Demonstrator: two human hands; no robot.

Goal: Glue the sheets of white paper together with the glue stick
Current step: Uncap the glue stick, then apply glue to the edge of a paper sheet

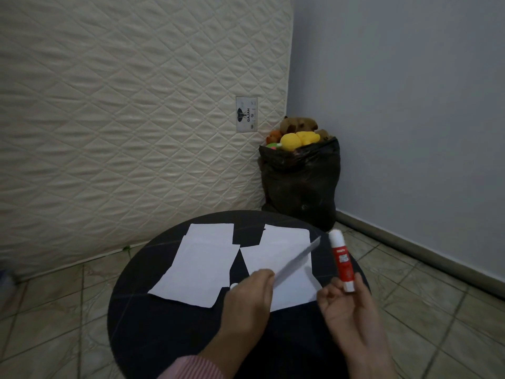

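Inspector A: The right hand (352, 305) is gripping the glue stick (341, 260) at its base, tube pointing to 12 o'clock; its red label is unreadable. The left hand (250, 296) is pinching a raised white sheet (296, 262) edge-on.

Inspector B: Further white sheets (202, 265) are lying flat on the round black table (153, 324). At 12 o'clock a quilted mattress (123, 119) is bearing a tag reading "GAJAH" (246, 114). At 1 o'clock a black plastic bag (300, 184) is holding plush toys (296, 132).
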